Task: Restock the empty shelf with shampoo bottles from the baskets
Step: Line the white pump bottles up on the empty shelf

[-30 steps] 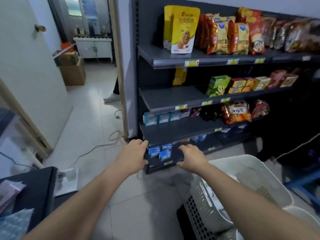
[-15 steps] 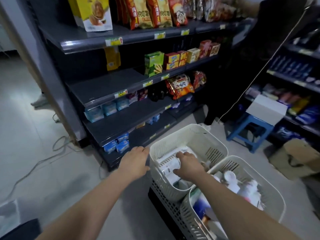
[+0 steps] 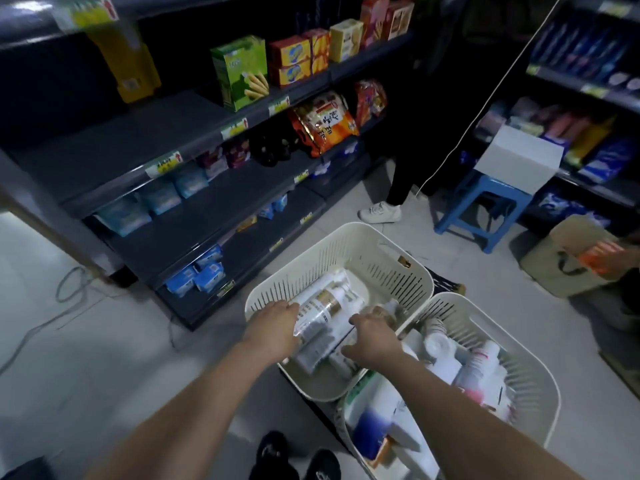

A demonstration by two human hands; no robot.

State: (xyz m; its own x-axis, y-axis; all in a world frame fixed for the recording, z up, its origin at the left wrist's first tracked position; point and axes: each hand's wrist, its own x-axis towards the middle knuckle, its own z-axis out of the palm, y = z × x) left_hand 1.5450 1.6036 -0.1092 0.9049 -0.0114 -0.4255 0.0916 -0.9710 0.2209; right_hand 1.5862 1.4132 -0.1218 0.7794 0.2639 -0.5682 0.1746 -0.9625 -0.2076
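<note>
Item: white shampoo bottle (image 3: 323, 304), gold band, lying in slotted basket 1 (image 3: 391, 270) among other bottles. The left hand (image 3: 273, 329) grasps its side from 9 o'clock. The right hand (image 3: 372, 341) is at 3 o'clock, fingers bent over the bottles, grip not discernible. Stocked basket 2 (image 3: 528, 377) is at 4 o'clock, bare shelf (image 3: 114, 147) at 10 o'clock.

Bare room is noted on the middle shelf (image 3: 121, 140) left of the green box (image 3: 242, 71) and on the lower shelf (image 3: 207, 220) before the blue packs (image 3: 159, 195); floor (image 3: 204, 351) between shelving and near basket (image 3: 381, 268) is left open, the basket's inside is crowded by bottles (image 3: 329, 303), its right side is closed off by the second basket (image 3: 526, 382).
</note>
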